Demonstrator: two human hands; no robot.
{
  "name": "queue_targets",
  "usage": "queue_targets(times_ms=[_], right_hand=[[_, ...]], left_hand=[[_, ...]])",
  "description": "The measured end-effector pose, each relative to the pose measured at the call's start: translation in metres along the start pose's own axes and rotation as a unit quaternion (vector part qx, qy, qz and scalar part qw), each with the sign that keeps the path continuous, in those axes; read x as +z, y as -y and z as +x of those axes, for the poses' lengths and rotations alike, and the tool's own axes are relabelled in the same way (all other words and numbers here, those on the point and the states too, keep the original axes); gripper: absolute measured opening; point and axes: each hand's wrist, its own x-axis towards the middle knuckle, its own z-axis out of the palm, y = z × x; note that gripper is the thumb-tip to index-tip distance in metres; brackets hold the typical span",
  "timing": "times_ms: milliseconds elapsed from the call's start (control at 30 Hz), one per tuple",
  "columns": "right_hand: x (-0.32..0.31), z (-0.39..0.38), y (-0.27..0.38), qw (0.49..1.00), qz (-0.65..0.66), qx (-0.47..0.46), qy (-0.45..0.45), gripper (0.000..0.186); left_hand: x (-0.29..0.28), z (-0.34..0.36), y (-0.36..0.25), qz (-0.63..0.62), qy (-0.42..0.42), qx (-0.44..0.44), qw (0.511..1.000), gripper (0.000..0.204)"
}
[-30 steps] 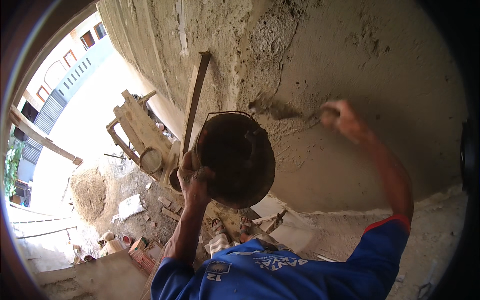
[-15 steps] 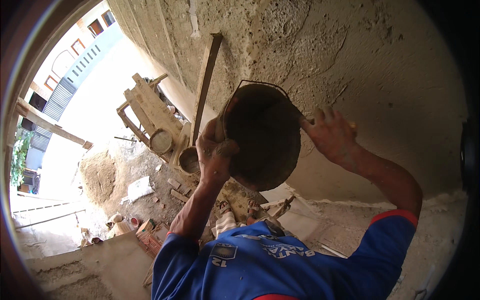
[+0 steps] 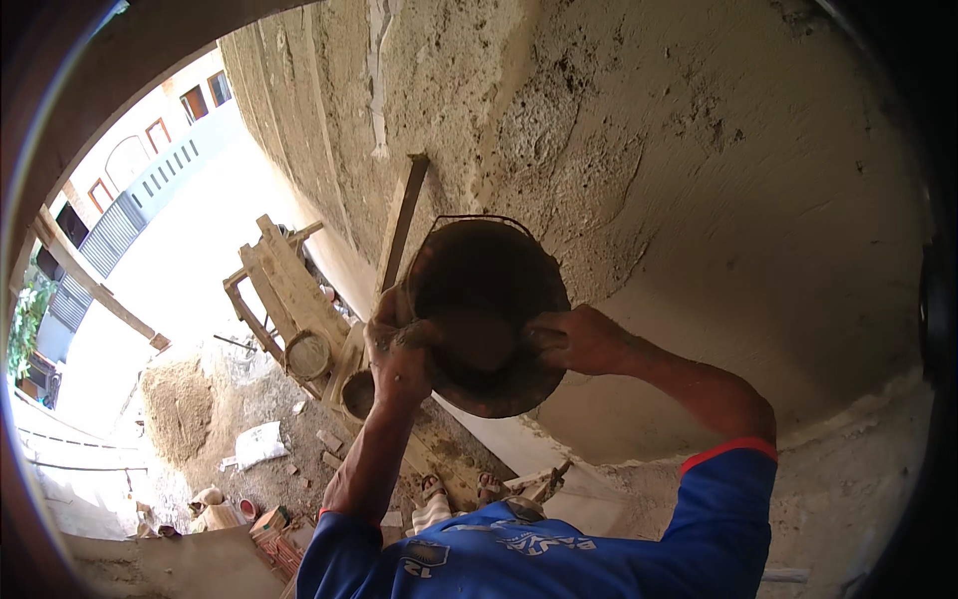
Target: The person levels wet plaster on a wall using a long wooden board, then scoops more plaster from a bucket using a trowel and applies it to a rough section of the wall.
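Observation:
A dark, mortar-crusted bucket (image 3: 479,394) with a thin wire handle is tipped so that I look down into its mouth, close to the rough wall. My left hand (image 3: 397,359) is closed on its left rim, thumb over the edge. At the right side of the mouth, my right hand (image 3: 574,341) is closed with its fingertips just inside the rim, around what seems to be a trowel, mostly hidden by the hand and the shade. A paler brown patch, blade or mortar, shows within the bucket beside those fingers.
The wall (image 3: 619,170) is partly smooth, partly rough. A wooden straightedge (image 3: 401,220) leans on it. Below stand a plank trestle (image 3: 284,285) and two round containers, one a pale bucket (image 3: 307,354). A sand heap (image 3: 178,404), a white sack (image 3: 259,444) and bricks (image 3: 274,534) lie lower left.
The bucket and my left hand have come down and slightly left in view. My right hand has moved left and down, from beside the rim to inside its edge. The view has also shifted.

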Motion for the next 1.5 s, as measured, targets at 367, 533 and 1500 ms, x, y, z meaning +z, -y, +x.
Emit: queue_targets(times_ms=[367, 533, 1500], right_hand=[[-0.166, -0.03, 0.107, 0.996, 0.063, -0.004, -0.07, 0.05], [-0.221, 0.01, 0.04, 0.968, 0.019, 0.074, -0.238, 0.042], [-0.032, -0.004, -0.02, 0.986, -0.142, -0.082, -0.016, 0.032]], left_hand=[[-0.03, 0.006, 0.004, -0.424, -0.198, -0.258, 0.845, 0.062], [-0.027, -0.001, 0.005, -0.395, -0.185, -0.251, 0.864, 0.076], [0.031, 0.028, -0.023, -0.388, -0.103, -0.257, 0.879, 0.061]])
